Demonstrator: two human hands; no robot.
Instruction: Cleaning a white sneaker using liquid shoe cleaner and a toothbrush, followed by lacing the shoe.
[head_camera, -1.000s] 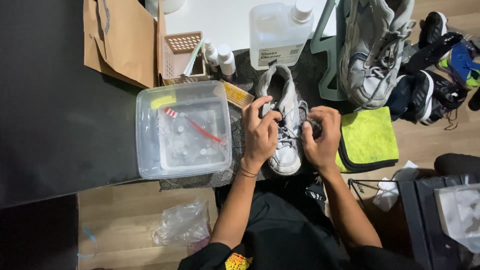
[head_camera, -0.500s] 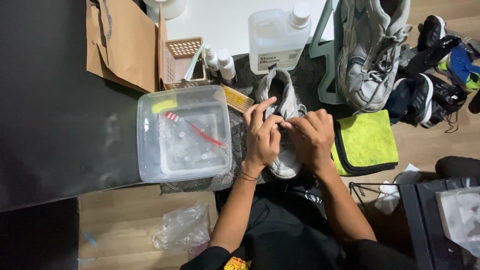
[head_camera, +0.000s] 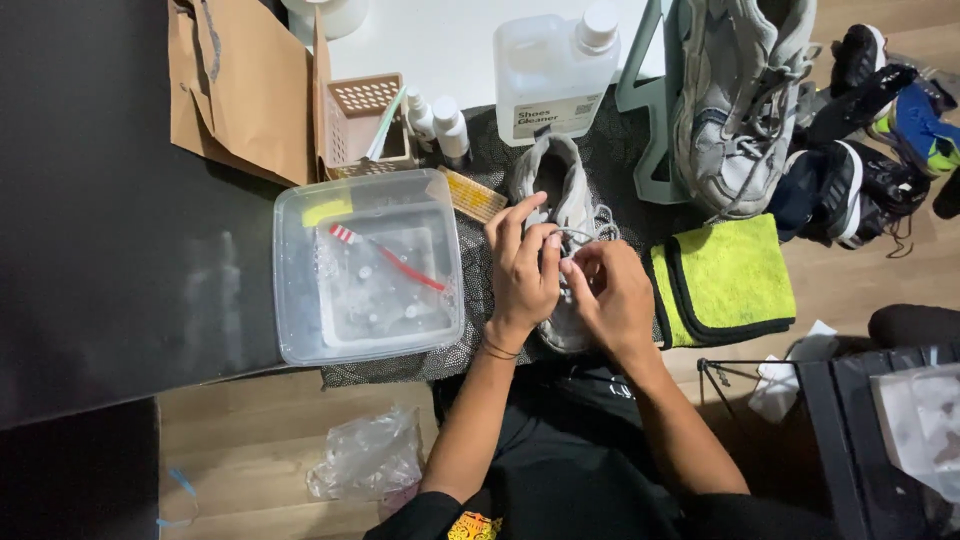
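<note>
1. A grey sneaker (head_camera: 560, 190) is lying on the dotted mat (head_camera: 480, 340), just right of the clear water tub (head_camera: 300, 300), toe pointing away from the person.
2. The left hand (head_camera: 522, 270) is resting over the tongue, fingers curled on the white lace (head_camera: 590, 235); the right hand (head_camera: 610, 295) is pinching the same lace, closed on it.
3. Judgement: the shoe is looking light and soft-sided, the lace limp and thin, best gripped near the eyelets, with the shoe steadied at the midfoot.
4. Room: the tub is crowding the shoe's left; a yellow cloth (head_camera: 725, 280) is sitting near its right; a cleaner jug (head_camera: 555, 70) is standing beyond the toe. The surface edge is lying just behind the heel.
</note>
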